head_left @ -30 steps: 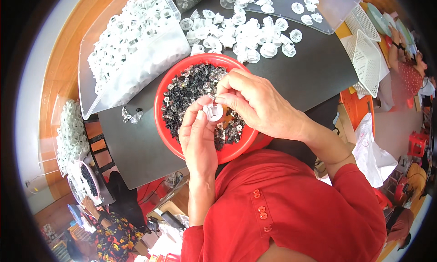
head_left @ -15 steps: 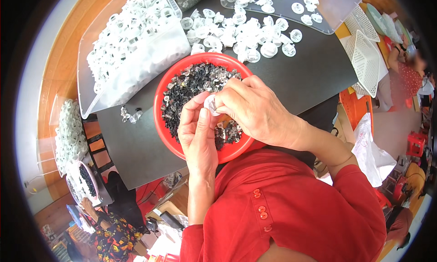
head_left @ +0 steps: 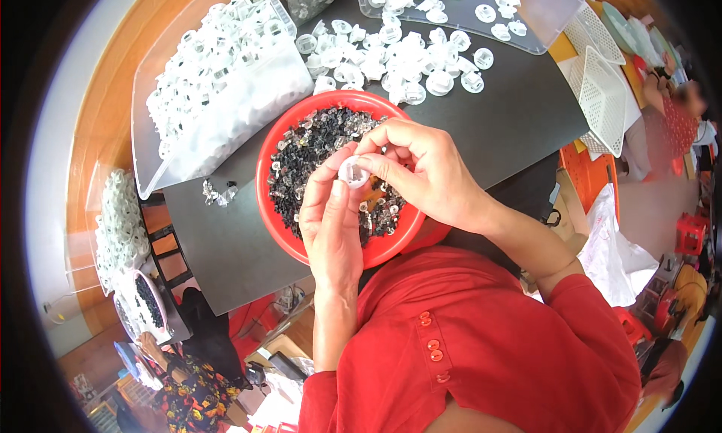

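Room first: busy shared workshop, at least two other people in it, one at left in a flowered top (head_left: 195,391), one far right in a dotted red top (head_left: 677,124). Right side also has white mesh baskets (head_left: 605,106) and a crumpled white sheet (head_left: 613,249). Dark table (head_left: 526,117) is smooth and matt, so the pale parts stand out on it, probably handy for picking by eye. Far left on it, a clear tub (head_left: 226,128) heaped with white parts, looks like bulk stock parked out of the elbows' way. Far right, a second clear tub (head_left: 556,15) with a few more of the same inside. Red basin (head_left: 262,181) sits at the near edge, right under both hands; I'd guess that keeps the reach short and catches drops. Loose white parts (head_left: 421,60) are spread just beyond it, within arm's reach. Small clear-and-foil scraps (head_left: 219,193) lie left of the basin, apart from it. Left hand (head_left: 331,215) does the fixturing: thumb and fingers clamped together on the white disc (head_left: 353,174), held above the basin, open face up, presumably for a clear view. Right hand (head_left: 436,177) has thumb and forefinger brought close at the disc's far edge, thumb touching it; can't tell whether anything's pinched between them. Smallest: black and clear bits (head_left: 301,154) filling the basin, too fine to make out singly.
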`<state>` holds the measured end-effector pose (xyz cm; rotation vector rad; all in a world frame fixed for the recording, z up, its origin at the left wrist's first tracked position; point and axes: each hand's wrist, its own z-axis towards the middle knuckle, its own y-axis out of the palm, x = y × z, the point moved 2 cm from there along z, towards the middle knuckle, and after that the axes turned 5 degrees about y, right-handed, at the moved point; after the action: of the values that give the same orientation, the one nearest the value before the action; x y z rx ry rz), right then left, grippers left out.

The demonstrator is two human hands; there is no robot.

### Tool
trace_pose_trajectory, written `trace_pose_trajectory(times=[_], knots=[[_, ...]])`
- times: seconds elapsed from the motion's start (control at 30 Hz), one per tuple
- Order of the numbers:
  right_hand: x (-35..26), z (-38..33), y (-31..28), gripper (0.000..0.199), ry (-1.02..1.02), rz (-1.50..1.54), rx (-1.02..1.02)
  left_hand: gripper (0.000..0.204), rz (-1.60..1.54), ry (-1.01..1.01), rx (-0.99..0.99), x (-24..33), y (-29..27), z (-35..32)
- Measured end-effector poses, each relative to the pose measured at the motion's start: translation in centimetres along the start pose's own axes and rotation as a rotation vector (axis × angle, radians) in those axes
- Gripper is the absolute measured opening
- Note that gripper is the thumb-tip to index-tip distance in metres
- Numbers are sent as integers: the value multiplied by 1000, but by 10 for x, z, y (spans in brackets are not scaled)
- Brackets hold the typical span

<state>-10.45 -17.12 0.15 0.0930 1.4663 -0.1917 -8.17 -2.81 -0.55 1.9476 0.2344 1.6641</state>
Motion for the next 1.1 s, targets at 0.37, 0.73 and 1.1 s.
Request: trace_pose_trajectory(times=[0.37,0.73,1.1], knots=[[-6,-3,10,6,-116,0,103,32,-14,-4,45,-2,-13,6],[-9,11,2,10,-149,-87,3,39,-55,-71,98,10,-13,12],[14,-1,2,6,-335,-961,-197,34,32,22,122,23,-38,11]])
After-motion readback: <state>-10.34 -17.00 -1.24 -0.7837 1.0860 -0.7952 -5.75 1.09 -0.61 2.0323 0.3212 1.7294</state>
